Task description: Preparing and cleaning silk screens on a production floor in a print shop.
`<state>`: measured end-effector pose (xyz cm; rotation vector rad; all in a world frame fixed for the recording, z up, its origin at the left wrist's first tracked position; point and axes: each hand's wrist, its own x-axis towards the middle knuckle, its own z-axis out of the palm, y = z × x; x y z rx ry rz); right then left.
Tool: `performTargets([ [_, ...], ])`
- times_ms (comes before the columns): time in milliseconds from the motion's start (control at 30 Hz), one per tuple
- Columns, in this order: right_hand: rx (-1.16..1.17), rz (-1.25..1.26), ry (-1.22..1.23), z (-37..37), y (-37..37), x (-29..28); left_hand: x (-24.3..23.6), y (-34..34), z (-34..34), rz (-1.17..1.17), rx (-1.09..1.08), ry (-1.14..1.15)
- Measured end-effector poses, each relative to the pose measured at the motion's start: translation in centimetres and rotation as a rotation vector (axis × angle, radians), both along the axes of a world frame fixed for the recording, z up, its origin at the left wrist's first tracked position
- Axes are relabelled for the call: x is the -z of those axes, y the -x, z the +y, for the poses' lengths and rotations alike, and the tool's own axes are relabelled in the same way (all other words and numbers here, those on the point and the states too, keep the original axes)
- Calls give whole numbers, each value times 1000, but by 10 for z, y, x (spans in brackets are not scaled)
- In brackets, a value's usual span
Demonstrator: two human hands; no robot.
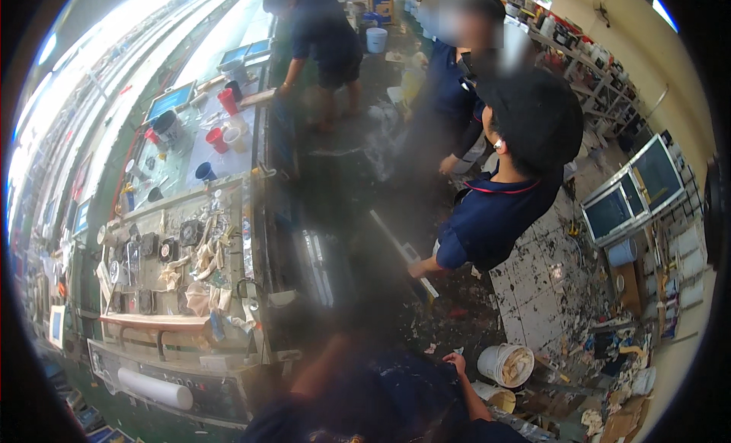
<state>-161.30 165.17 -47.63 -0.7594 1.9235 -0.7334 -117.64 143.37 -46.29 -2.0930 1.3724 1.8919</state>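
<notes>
My right hand (455,360) is raised beside my dark shirt at the bottom of the head view. Its fingers look loosely bent and apart, and nothing shows in them. The nearest thing to it is a white bucket (496,364) with pale, crumpled material inside. My left arm (324,367) is a dim blur in front of my body, and its fingers cannot be made out. Ahead of me a co-worker in a dark cap and navy shirt (495,214) holds a long, thin white bar (392,237), slanting down over the floor.
A long worktable (164,264) on the left carries rags, fans and tools. Red cups (215,140) and a dark bucket (167,127) stand farther along it, where another person (324,39) leans. Framed screens (636,188) and paint-spotted debris (609,351) lie right.
</notes>
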Motion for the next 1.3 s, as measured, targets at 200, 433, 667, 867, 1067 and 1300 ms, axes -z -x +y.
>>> performTargets([
  [200, 87, -73, 86, -16, -13, 6, 26, 9, -5, 257, -453, -264],
  [433, 8, 157, -166, -60, -41, -22, -3, 24, -28, 191, -241, -97],
  [667, 35, 18, -169, -66, -49, -58, -5, 0, -9, 90, 84, 211],
  [867, -188, 260, -67, -39, -22, -3, -38, -12, 29, -116, 51, 35],
  [1067, 57, 71, -254, -56, -38, -35, 17, -47, 62, -143, -26, -54],
  [1300, -49, 94, -216, -41, -41, -29, 14, -23, 54, -95, 0, -26],
])
